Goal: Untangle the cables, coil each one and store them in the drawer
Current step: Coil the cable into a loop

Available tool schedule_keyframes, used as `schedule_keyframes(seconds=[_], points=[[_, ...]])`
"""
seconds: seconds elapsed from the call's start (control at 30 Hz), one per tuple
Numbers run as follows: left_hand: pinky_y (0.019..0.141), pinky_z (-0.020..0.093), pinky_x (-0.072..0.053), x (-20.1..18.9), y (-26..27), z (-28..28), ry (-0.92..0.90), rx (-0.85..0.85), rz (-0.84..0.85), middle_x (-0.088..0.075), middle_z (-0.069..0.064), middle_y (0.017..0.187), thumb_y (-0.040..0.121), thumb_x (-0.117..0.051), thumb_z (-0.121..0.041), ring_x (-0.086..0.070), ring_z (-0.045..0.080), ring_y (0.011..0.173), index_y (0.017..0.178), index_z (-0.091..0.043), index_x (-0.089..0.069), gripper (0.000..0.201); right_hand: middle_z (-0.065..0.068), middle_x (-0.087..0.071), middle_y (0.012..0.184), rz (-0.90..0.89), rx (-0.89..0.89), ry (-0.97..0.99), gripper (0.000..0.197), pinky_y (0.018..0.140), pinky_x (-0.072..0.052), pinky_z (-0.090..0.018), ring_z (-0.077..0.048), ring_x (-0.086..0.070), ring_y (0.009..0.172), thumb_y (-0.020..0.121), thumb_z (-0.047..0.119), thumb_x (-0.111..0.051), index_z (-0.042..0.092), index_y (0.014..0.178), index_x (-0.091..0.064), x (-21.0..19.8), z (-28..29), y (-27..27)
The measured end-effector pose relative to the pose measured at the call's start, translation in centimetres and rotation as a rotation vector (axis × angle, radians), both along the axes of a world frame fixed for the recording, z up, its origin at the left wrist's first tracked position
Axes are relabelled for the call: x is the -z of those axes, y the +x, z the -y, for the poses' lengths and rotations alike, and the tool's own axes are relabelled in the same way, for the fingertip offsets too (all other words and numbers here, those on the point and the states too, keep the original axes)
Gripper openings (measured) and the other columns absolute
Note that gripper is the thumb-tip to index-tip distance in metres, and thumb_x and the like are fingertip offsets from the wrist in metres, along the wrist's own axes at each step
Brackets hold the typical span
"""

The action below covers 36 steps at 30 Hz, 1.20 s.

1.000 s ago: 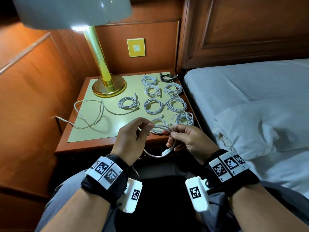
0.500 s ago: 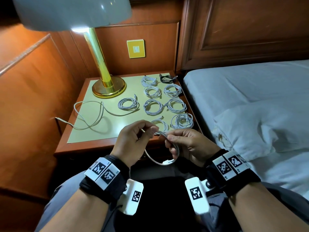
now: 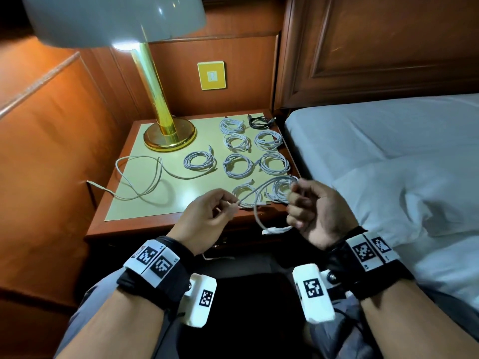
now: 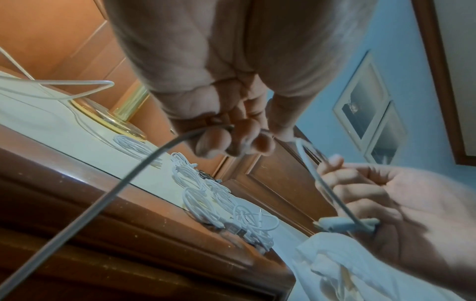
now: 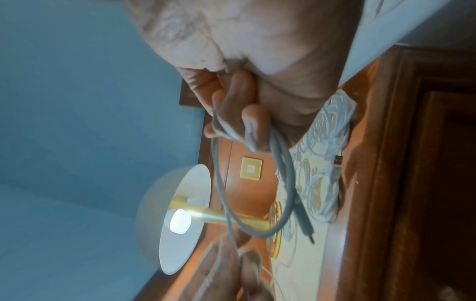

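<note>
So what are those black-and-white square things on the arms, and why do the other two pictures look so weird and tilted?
Those squares are printed markers on wristbands. No robot here: a person is working with bare hands, wearing three cameras. The big picture comes from a camera on the head, looking down. The two tilted ones come from little cameras on each wrist, looking along the fingers, so everything appears sideways and very close.

On the nightstand stands a gold lamp. Beside it lie many white cables already wound into rings, one black ring at the back, and one loose white cable still sprawled out.

The left hand pinches a white cable, and the right hand holds the loops of that same cable while winding it into a ring.
</note>
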State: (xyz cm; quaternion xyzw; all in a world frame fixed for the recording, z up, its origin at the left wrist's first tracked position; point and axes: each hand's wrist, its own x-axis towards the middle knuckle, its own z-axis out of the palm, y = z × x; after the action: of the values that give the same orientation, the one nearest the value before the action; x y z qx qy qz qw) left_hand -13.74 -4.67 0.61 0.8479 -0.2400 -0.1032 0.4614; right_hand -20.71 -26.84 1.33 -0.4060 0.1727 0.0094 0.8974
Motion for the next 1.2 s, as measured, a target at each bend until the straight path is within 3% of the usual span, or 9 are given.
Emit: schedule_keyframes(seconds=[0.13, 0.23, 0.4, 0.5, 0.6, 0.83, 1.03, 1.13, 1.2], points=[[0.063, 0.035, -0.048, -0.3, 1.4, -1.5, -0.077, -0.226, 0.011, -0.066, -0.003, 0.085, 0.096, -0.063, -0.021, -0.058, 0.022, 0.069, 0.093, -0.031, -0.067, 0.011, 0.009, -0.022, 0.048, 0.026, 0.177, 0.06, 0.031, 0.036, -0.021, -0.02, -0.006, -0.02, 0.034, 0.103, 0.033, -0.04, 0.022, 0.075, -0.047, -0.6, 2.2, -0.2], [0.063, 0.02, -0.046, -0.6, 1.6, -2.2, -0.011, -0.317, 0.114, -0.066, -0.009, 0.086, 0.093, -0.068, -0.021, -0.059, 0.012, 0.071, 0.088, -0.03, -0.069, 0.011, 0.009, -0.026, 0.05, 0.07, 0.249, 0.028, 0.028, 0.037, -0.024, -0.019, -0.005, -0.02, 0.035, 0.103, 0.033, -0.043, 0.021, 0.079, -0.049, -1.1, 2.6, -0.7], [0.067, 0.005, -0.037, -0.5, -0.9, -0.6, 0.167, 0.066, 0.203, -0.064, -0.017, 0.081, 0.087, -0.073, -0.015, -0.055, -0.008, 0.071, 0.088, -0.029, -0.077, 0.015, -0.004, -0.05, 0.057, 0.174, 0.281, -0.295, 0.023, 0.045, -0.037, -0.026, -0.017, -0.045, 0.044, 0.103, 0.025, -0.048, 0.012, 0.085, -0.055, -0.7, 1.0, -1.1], [0.078, 0.012, -0.045, 0.0, -2.1, 0.4, 0.141, 0.311, 0.176, -0.065, -0.017, 0.087, 0.088, -0.069, -0.007, -0.063, -0.003, 0.084, 0.098, -0.028, -0.078, 0.026, -0.013, -0.069, 0.07, 0.217, 0.185, -0.656, 0.02, 0.054, -0.052, -0.033, -0.029, -0.067, 0.061, 0.104, 0.017, -0.048, 0.01, 0.087, -0.058, 0.0, -0.4, -1.4], [0.083, 0.022, -0.052, 0.0, -2.4, 0.9, -0.009, 0.297, 0.171, -0.07, -0.012, 0.094, 0.088, -0.071, -0.009, -0.068, 0.009, 0.091, 0.099, -0.027, -0.078, 0.022, -0.012, -0.074, 0.076, 0.22, -0.011, -0.888, 0.018, 0.068, -0.057, -0.03, -0.025, -0.072, 0.07, 0.102, 0.016, -0.051, 0.009, 0.087, -0.058, 0.9, -1.9, -1.8], [0.069, 0.033, -0.052, -0.4, -1.8, 1.1, -0.271, 0.02, 0.071, -0.069, 0.009, 0.078, 0.076, -0.085, -0.015, -0.063, 0.028, 0.072, 0.082, -0.014, -0.065, 0.021, 0.003, -0.038, 0.052, 0.119, -0.268, -0.651, 0.025, 0.047, -0.043, -0.029, -0.011, -0.035, 0.041, 0.105, 0.019, -0.044, 0.007, 0.088, -0.057, 1.6, -3.6, -1.3], [0.061, 0.019, -0.043, -0.4, -1.6, 0.7, -0.195, 0.018, 0.054, -0.066, -0.015, 0.075, 0.09, -0.072, -0.019, -0.056, 0.011, 0.061, 0.093, -0.023, -0.066, 0.008, -0.001, -0.031, 0.057, 0.081, -0.206, -0.373, 0.029, 0.037, -0.026, -0.023, -0.011, -0.022, 0.041, 0.105, 0.025, -0.044, 0.009, 0.082, -0.049, 1.1, -3.8, -0.9], [0.075, 0.03, -0.053, -0.5, -1.6, 0.9, -0.236, 0.063, -0.007, -0.073, -0.003, 0.082, 0.094, -0.067, -0.014, -0.067, 0.017, 0.076, 0.093, -0.016, -0.065, 0.003, 0.001, -0.028, 0.055, 0.079, -0.165, -0.371, 0.028, 0.039, -0.021, -0.023, -0.01, -0.021, 0.039, 0.103, 0.029, -0.045, 0.008, 0.084, -0.045, 1.3, -4.0, -0.7], [0.072, 0.023, -0.049, -0.7, -1.7, 1.0, -0.245, 0.071, -0.029, -0.074, -0.001, 0.082, 0.095, -0.065, -0.011, -0.065, 0.009, 0.072, 0.091, -0.011, -0.064, 0.004, 0.003, -0.027, 0.053, 0.082, -0.134, -0.387, 0.029, 0.041, -0.02, -0.023, -0.01, -0.02, 0.039, 0.1, 0.033, -0.047, 0.009, 0.084, -0.044, 1.5, -4.2, -0.6]])
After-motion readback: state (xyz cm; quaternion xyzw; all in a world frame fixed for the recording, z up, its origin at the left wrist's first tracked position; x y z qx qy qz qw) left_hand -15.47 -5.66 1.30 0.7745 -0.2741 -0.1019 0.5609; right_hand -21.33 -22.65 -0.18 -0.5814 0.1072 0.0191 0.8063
